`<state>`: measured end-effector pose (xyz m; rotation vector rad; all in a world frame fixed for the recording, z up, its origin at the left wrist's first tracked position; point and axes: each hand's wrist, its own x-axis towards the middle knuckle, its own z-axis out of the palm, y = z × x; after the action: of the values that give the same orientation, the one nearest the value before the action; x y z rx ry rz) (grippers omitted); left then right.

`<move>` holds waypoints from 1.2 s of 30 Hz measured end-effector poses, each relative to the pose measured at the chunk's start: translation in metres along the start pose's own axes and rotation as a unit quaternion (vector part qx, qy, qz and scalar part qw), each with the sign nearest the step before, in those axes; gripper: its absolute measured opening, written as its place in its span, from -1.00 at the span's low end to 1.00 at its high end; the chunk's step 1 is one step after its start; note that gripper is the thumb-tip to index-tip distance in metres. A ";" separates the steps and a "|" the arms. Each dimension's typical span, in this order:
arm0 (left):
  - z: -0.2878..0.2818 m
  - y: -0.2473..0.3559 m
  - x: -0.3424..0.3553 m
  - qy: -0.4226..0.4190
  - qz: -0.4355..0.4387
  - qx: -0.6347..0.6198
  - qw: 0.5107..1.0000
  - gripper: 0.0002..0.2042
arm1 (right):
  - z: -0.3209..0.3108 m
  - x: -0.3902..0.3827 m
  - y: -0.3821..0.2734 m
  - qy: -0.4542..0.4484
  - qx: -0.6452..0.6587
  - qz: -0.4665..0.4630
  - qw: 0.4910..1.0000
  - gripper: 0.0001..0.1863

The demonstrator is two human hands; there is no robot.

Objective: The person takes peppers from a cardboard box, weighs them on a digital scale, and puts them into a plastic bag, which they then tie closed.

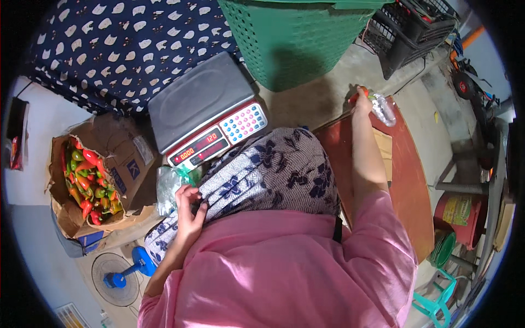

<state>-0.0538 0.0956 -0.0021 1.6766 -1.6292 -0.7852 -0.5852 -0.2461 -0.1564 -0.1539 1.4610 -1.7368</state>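
Head view, left hand (pixel 188 210) fingers curled loosely on patterned cloth (pixel 273 169) beside clear bag (pixel 172 186) (contents hard to make out), right hand (pixel 362 101) clamped on small plastic bag (pixel 381 109) above red table (pixel 407 180), scale (pixel 205 106) and pepper box (pixel 87 180) near left, lap hidden.

Small produce stall or back-room packing spot, not a home kitchen: digital price-computing scale (pixel 205 112) with red display and coloured keypad, open cardboard box (pixel 90 180) full of red, green and orange peppers, clear plastic bags (pixel 170 188) beside it, big green perforated plastic basket (pixel 295 38), black crates (pixel 407 30) stacked behind, bare concrete floor (pixel 328 90), worn red counter (pixel 407 175), floor fan (pixel 117 276), plastic stool (pixel 435 300)
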 end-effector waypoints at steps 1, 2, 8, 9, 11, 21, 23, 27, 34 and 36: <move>0.002 -0.001 0.001 0.001 0.000 0.001 1.000 -0.56 | 0.002 0.014 0.002 0.073 -0.036 -0.071 0.994 -0.44; 0.003 -0.006 0.003 -0.004 0.007 0.003 1.000 -0.57 | 0.002 0.029 0.008 0.144 -0.071 -0.140 0.977 -0.39; 0.002 -0.010 0.002 0.005 -0.005 0.000 1.000 -0.58 | 0.007 0.028 0.035 0.135 -0.156 -0.205 0.957 -0.35; 0.003 -0.012 0.002 -0.005 -0.015 -0.009 1.000 -0.57 | 0.008 0.022 0.035 0.118 -0.168 -0.246 0.947 -0.42; -0.002 -0.010 -0.006 -0.001 -0.029 -0.007 1.000 -0.55 | 0.023 -0.016 0.025 -0.018 -0.076 -0.045 0.996 -0.66; -0.010 -0.003 0.003 -0.009 0.054 -0.046 0.997 -0.57 | -0.003 -0.079 -0.007 -0.140 -0.105 -0.098 0.980 -0.51; -0.009 -0.008 -0.001 0.010 0.055 -0.058 0.997 -0.58 | 0.022 -0.141 -0.014 -0.219 -0.134 -0.115 0.960 -0.44; -0.010 -0.004 0.000 0.008 0.093 -0.083 0.992 -0.59 | 0.052 -0.279 -0.021 -0.351 -0.221 -0.298 0.860 -0.27; -0.012 -0.005 0.000 0.003 0.088 -0.072 0.993 -0.63 | 0.068 -0.357 -0.038 -0.445 -0.336 -0.441 0.703 -0.06; -0.008 -0.024 -0.004 0.027 0.098 -0.049 0.994 -0.62 | 0.067 -0.357 -0.045 -0.422 -0.347 -0.472 0.691 -0.01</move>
<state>-0.0329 0.0997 -0.0164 1.4319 -1.6606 -0.7045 -0.3418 -0.0646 0.0479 -2.1282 1.2304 -1.2635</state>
